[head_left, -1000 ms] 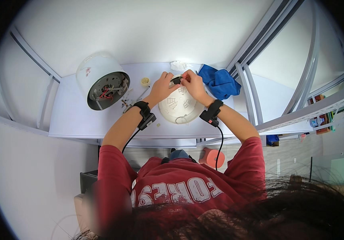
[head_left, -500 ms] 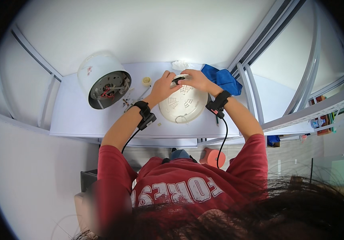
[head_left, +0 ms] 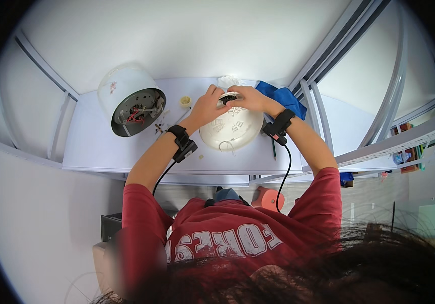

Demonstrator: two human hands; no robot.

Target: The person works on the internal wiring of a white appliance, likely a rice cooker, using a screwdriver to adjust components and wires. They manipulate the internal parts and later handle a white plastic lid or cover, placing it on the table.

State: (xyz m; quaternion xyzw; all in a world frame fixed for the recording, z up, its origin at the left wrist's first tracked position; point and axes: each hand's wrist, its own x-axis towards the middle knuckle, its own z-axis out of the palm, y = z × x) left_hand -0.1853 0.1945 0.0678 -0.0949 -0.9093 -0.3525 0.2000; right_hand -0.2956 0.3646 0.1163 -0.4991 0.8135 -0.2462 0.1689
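Left hand [head_left: 208, 105]: fingers pinched on a small dark part [head_left: 226, 98] at the top edge of the white disc [head_left: 231, 128].
Right hand [head_left: 248, 99]: fingers curled onto the same part, touching the left hand.
Disc: flat on the worktop [head_left: 96, 147], centre of the frame.
Drum [head_left: 129, 99]: upper left, on its side, open end showing wiring.
Blue cloth [head_left: 284, 97]: just right of the hands.
Yellow ring [head_left: 185, 101]: between drum and hands.
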